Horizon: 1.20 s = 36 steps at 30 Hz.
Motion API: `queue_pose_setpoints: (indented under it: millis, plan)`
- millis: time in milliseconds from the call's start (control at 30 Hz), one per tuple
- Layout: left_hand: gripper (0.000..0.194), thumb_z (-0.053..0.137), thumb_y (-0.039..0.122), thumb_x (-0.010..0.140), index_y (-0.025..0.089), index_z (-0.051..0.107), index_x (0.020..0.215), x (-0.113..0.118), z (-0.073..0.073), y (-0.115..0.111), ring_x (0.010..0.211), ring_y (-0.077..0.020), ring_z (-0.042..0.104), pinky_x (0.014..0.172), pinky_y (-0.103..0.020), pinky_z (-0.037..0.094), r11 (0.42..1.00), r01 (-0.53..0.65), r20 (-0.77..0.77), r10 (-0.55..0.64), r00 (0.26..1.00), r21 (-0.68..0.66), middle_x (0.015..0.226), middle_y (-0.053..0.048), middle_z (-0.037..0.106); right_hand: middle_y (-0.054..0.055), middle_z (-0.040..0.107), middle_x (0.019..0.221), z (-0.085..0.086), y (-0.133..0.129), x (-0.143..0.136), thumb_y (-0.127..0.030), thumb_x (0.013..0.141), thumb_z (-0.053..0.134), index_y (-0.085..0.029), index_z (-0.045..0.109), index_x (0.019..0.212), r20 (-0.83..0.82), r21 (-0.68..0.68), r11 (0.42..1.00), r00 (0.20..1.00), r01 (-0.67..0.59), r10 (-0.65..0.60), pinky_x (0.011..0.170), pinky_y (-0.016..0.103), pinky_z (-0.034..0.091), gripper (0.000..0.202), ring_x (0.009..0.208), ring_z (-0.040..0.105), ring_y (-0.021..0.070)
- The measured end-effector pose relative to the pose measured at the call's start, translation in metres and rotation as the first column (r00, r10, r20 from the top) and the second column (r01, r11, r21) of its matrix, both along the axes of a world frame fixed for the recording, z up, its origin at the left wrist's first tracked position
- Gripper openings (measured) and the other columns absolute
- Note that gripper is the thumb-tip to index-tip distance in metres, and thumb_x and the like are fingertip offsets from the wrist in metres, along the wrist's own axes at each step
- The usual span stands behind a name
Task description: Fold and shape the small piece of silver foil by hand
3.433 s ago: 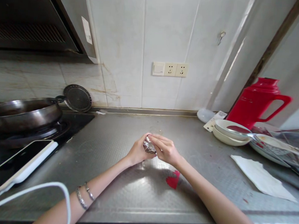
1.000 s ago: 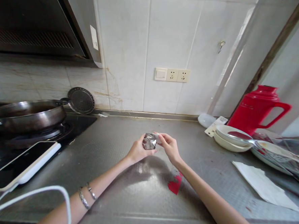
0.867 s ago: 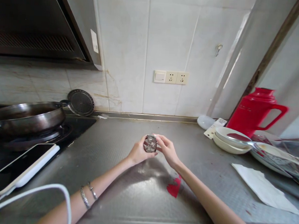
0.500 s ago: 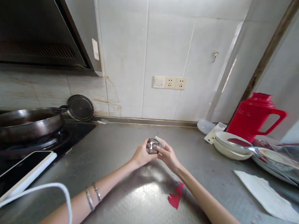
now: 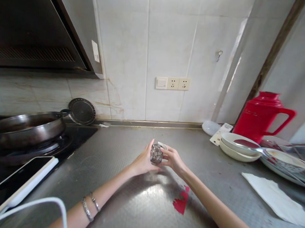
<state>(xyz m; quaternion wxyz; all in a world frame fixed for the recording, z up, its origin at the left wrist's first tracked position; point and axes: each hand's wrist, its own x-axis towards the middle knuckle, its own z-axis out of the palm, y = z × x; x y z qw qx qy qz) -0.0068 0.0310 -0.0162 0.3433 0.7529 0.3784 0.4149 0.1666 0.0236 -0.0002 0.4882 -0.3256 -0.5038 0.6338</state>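
Note:
A small grey see-through glass jar (image 5: 156, 154) is held between my two hands above the metal counter. My left hand (image 5: 143, 160) cups it from the left, its thumb low and its fingers raised along the far side. On the right, my right hand (image 5: 172, 159) bends its fingers against the jar. A folded white tissue (image 5: 162, 145) is pinched under the right fingertips at the jar's upper edge. Part of the jar's right side is hidden behind those fingers.
A torn red patch (image 5: 180, 201) marks the counter. On the right are a red thermos (image 5: 258, 117), white bowls (image 5: 239, 155) and a white paper sheet (image 5: 274, 197). A pan (image 5: 24, 128) on the stove and a phone (image 5: 16, 181) with a white cable (image 5: 46, 199) are left.
The jar has turned in my hands and shows more of its patterned side. My left fingers have straightened and loosened around it, and my right fingers have shifted slightly right.

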Motion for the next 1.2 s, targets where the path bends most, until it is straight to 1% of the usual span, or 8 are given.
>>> queue_pose_setpoints:
  millis: [133,467,600,733,867,1033,1100,1200]
  plan:
    - [0.114,0.086,0.028,0.053,0.022,0.022,0.147,0.000,-0.001,-0.001,0.125,-0.0343,0.048,0.105,-0.052,0.036,1.000,-0.011,-0.065,0.013,0.998,0.024,0.139,-0.019,0.047,0.009,0.072,0.095,-0.003,0.001,-0.001,-0.038,0.079,0.065,-0.018,0.065,0.109,0.046,-0.047,0.999,0.999,-0.004,0.006,0.050,0.029,0.055,0.036,0.067,0.068,0.0191]
    - [0.084,0.087,0.028,0.053,0.019,0.041,0.124,0.008,0.000,-0.010,0.103,-0.0253,0.062,0.090,-0.039,0.048,0.999,-0.004,0.075,0.007,0.997,-0.034,0.115,-0.011,0.063,0.009,0.069,0.106,0.007,0.000,0.004,-0.041,0.083,0.061,-0.020,0.060,0.112,0.236,-0.057,0.998,0.972,0.034,-0.020,0.051,0.029,0.058,0.036,0.069,0.070,0.0184]
    - [0.081,0.086,0.027,0.053,0.019,0.042,0.120,0.010,-0.002,-0.011,0.094,-0.0218,0.063,0.082,-0.033,0.050,0.995,-0.012,0.115,0.024,0.993,-0.102,0.110,-0.009,0.064,0.008,0.072,0.097,0.001,0.010,0.010,-0.042,0.082,0.062,-0.018,0.068,0.099,0.439,0.185,0.976,0.878,0.116,-0.188,0.060,0.034,0.059,0.030,0.084,0.070,0.0252]
    - [0.080,0.086,0.029,0.052,0.018,0.043,0.119,0.010,-0.004,-0.009,0.089,-0.0190,0.063,0.080,-0.030,0.049,0.991,-0.040,0.125,0.055,0.991,-0.127,0.107,-0.008,0.064,0.010,0.073,0.104,-0.005,0.015,0.014,-0.040,0.085,0.058,-0.018,0.073,0.096,0.427,0.594,0.784,0.755,0.181,-0.498,0.088,0.042,0.053,0.029,0.103,0.066,0.0281]
    - [0.077,0.086,0.030,0.052,0.017,0.045,0.115,0.008,-0.002,-0.007,0.084,-0.0172,0.063,0.077,-0.029,0.049,0.990,-0.067,0.132,0.084,0.988,-0.124,0.103,-0.006,0.063,0.008,0.074,0.102,-0.006,0.007,0.013,-0.034,0.093,0.048,-0.021,0.071,0.105,0.379,0.762,0.640,0.737,0.094,-0.560,0.080,0.034,0.056,0.029,0.093,0.069,0.0231]
    - [0.070,0.084,0.025,0.054,0.017,0.045,0.112,0.008,0.000,-0.005,0.082,-0.0155,0.062,0.076,-0.027,0.048,0.987,-0.046,0.231,0.081,0.970,-0.153,0.095,-0.003,0.063,0.009,0.072,0.107,-0.007,0.000,0.012,-0.022,0.095,0.046,-0.022,0.064,0.116,0.258,0.927,0.376,0.744,-0.010,-0.616,0.086,0.034,0.055,0.029,0.098,0.068,0.0211]
    - [0.068,0.083,0.023,0.054,0.017,0.045,0.111,0.007,0.002,-0.005,0.081,-0.0153,0.062,0.076,-0.027,0.048,0.985,-0.055,0.236,0.094,0.967,-0.166,0.095,-0.003,0.063,0.011,0.068,0.115,-0.008,0.001,0.012,-0.020,0.095,0.045,-0.023,0.062,0.120,0.239,0.945,0.327,0.742,-0.029,-0.626,0.090,0.037,0.054,0.030,0.105,0.065,0.0215]
    - [0.069,0.083,0.022,0.053,0.017,0.044,0.110,0.007,0.003,-0.007,0.080,-0.0153,0.062,0.074,-0.027,0.048,0.983,-0.082,0.192,0.113,0.975,-0.165,0.096,-0.003,0.062,0.012,0.065,0.121,-0.010,0.005,0.012,-0.018,0.096,0.042,-0.023,0.061,0.120,0.254,0.944,0.327,0.724,-0.041,-0.642,0.092,0.039,0.054,0.031,0.112,0.062,0.0218]
